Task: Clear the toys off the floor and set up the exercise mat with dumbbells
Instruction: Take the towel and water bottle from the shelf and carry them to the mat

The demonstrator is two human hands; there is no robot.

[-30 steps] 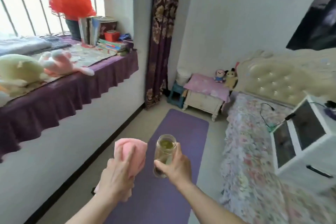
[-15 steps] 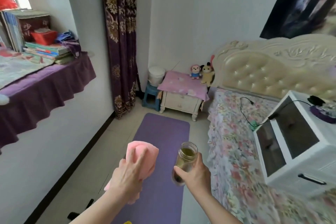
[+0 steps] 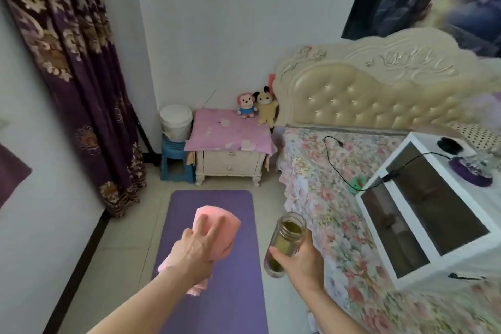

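Mat [image 3: 189,206] lengthwise straight ahead, directly below left hand [image 3: 193,251] gripping pink towel [image 3: 217,218]; right hand [image 3: 301,257] just off its edge, gripping open jar [image 3: 287,236].

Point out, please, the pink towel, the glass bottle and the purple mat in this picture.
pink towel [image 3: 214,213]: head view, its rolled top.
glass bottle [image 3: 287,236]: head view, upper body below the rim.
purple mat [image 3: 211,198]: head view, bare far end.

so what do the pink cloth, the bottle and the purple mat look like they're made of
Pink cloth: apparently soft towelling, matte, bunched and drooping in the left hand. Bottle, in the right hand: clear and glossy, glass or hard plastic, I cannot tell which; greenish liquid shows through. Purple mat: probably foam, matte, flat with rounded corners.
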